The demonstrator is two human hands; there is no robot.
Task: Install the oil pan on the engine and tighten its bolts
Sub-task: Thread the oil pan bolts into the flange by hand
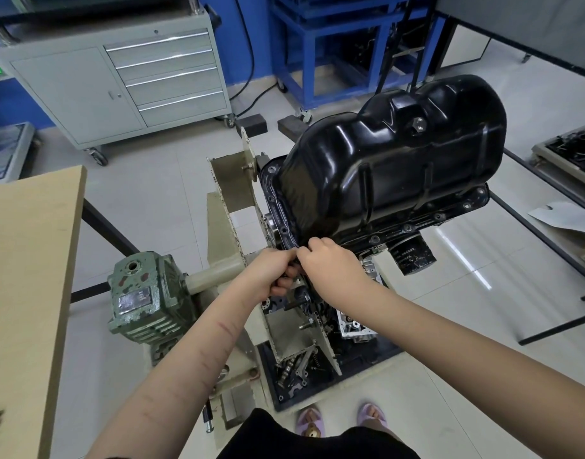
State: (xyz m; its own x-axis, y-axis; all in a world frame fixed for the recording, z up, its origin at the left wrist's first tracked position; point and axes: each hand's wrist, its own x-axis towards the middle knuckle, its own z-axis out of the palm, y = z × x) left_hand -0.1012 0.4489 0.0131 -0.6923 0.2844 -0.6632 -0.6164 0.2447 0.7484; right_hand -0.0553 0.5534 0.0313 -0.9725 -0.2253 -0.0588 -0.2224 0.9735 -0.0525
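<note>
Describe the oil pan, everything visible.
The oil pan is glossy black, apparently pressed metal, with ribs and a stepped, bulging sump. A hex plug sits on its upper face. It lies upside down on the engine, its flange showing bolt holes and some bolt heads along the edge. The left hand and right hand meet at its near corner; what they hold is hidden.

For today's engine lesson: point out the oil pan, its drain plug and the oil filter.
oil pan (pixel 400 180): head view, glossy black side wall.
drain plug (pixel 419 124): head view, hex head.
oil filter (pixel 413 256): head view, lettered side.
</note>
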